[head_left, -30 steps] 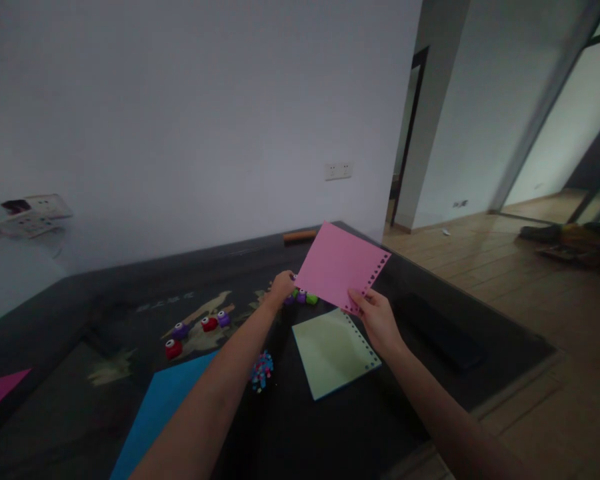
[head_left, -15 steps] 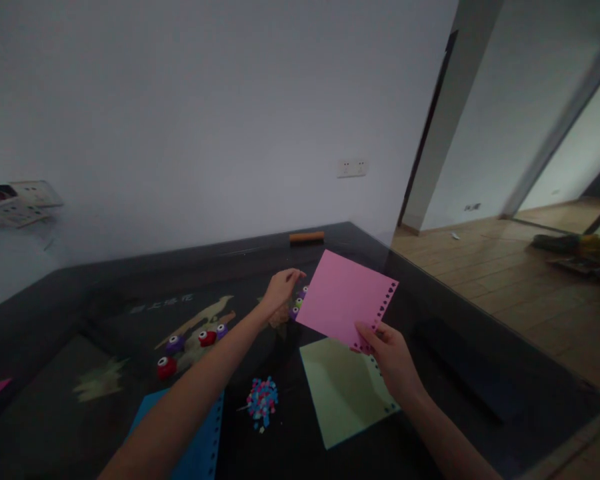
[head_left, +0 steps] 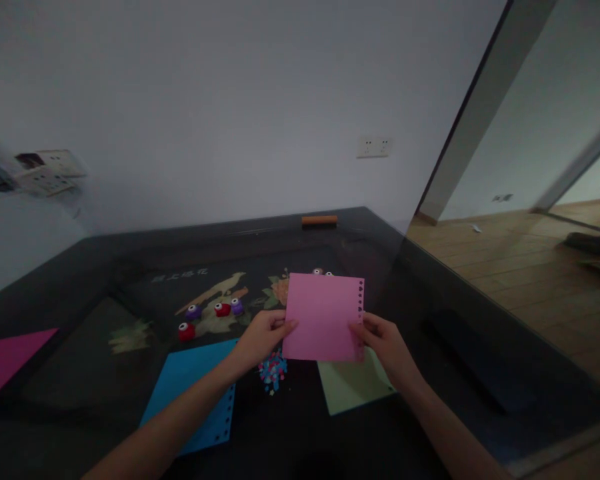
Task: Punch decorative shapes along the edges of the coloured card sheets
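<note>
A square sheet of pink paper (head_left: 324,313) with punched shapes down its right edge is held up over the dark table. My left hand (head_left: 265,333) pinches its left edge, thumb on the near face. At the right edge my right hand (head_left: 384,343) grips it the same way. Beneath it lies a pale green sheet (head_left: 353,390), partly covered. To the left rests a blue sheet (head_left: 190,380) with punched holes, my left forearm crossing it. A pile of small pink and blue cut-outs (head_left: 273,372) sits below the pink sheet's left corner.
Red and purple eye-topped punches (head_left: 223,309) stand left of centre; a few more show behind the pink sheet. A magenta sheet (head_left: 13,360) lies far left. An orange-brown bar (head_left: 319,221) rests at the table's back edge, and a dark long object (head_left: 480,360) lies right.
My left hand has come back from near the punches and taken hold of the pink sheet's left edge. The sheet has turned nearly straight and shifted left. My view has shifted slightly.
</note>
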Tool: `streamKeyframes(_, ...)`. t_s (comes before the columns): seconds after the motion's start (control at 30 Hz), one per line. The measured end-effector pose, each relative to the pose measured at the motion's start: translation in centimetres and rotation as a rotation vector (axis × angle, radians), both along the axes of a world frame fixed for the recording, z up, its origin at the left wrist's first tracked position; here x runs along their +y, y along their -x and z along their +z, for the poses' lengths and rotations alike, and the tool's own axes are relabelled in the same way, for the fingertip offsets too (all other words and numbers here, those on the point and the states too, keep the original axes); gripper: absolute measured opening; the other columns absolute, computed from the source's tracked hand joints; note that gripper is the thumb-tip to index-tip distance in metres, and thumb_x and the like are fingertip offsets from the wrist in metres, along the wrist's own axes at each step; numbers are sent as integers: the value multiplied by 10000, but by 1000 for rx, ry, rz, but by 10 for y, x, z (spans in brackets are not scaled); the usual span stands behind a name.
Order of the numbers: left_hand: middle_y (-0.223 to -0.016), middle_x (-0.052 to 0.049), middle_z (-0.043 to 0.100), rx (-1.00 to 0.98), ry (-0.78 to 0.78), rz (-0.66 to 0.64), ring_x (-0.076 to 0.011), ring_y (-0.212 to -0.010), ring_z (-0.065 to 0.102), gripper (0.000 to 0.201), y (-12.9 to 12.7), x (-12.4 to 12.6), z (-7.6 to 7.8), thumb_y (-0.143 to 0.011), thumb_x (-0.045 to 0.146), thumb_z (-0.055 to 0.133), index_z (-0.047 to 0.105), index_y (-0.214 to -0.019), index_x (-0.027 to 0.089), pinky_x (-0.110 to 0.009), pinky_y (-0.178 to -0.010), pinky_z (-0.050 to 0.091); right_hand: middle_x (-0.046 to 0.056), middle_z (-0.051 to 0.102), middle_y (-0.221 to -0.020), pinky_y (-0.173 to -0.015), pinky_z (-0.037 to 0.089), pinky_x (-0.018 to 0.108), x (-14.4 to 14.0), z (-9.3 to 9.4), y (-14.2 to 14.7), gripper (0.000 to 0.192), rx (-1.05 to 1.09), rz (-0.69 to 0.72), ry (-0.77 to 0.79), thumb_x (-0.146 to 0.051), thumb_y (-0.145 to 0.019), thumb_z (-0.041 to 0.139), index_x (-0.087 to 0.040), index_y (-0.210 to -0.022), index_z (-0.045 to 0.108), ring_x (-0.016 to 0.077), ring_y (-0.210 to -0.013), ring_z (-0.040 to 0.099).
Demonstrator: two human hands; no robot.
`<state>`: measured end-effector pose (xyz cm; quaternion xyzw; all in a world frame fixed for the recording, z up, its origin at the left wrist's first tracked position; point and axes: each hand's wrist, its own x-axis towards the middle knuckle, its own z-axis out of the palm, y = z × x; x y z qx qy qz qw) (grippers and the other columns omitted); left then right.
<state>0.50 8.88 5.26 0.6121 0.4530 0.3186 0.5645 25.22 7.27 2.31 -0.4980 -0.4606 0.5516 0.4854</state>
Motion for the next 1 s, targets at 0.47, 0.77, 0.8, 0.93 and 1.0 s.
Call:
streamKeyframes(0.47, -1047, -103, 666, -204, -133, 55, -212, -895, 644, 367, -23, -40, -21, -841, 372, 543, 544, -1140, 159, -386, -864, 491, 30, 706, -696, -571, 433, 260, 6, -5, -21, 336, 63, -110, -61, -406, -549, 818, -168, -762, 717, 143, -578, 592)
streamKeyframes(0.77, -1364, -97, 366, -27, -484, 208, -225, -1252, 422, 470, -43, -89, -47, -878, 215, 479, 335, -1321, 275, -404, -965, 476, 25, 703, -661, -523, 417, 252, -4, -10, -57, 352, -27, -138, -9, -378, -504, 831, -151, -742, 708, 130, -521, 574)
streamKeyframes(0.8, -1375, -94, 352, 43, -538, 174, -228, -1283, 387, 464, -44, -92, -50, -877, 188, 472, 352, -1317, 278, -420, -1005, 445, 23, 698, -645, -513, 413, 251, -5, -12, -59, 355, -35, -135, -3, -377, -502, 831, -147, -742, 706, 127, -507, 568)
streamKeyframes(0.93, -1408, -104, 338, 341, -669, 31, -245, -1338, 325, 431, -41, -99, -57, -869, 115, 446, 441, -1275, 261, -482, -1102, 321, 24, 693, -623, -488, 407, 241, -8, -20, -60, 365, -81, -126, 29, -354, -512, 826, -136, -778, 706, 123, -483, 563)
streamKeyframes(1.0, -1420, -112, 337, 424, -684, -1, -252, -1332, 345, 410, -39, -99, -58, -874, 121, 445, 464, -1262, 251, -485, -1096, 333, 32, 702, -639, -495, 416, 243, -9, -22, -59, 365, -109, -126, 32, -338, -525, 819, -133, -806, 710, 129, -497, 576)
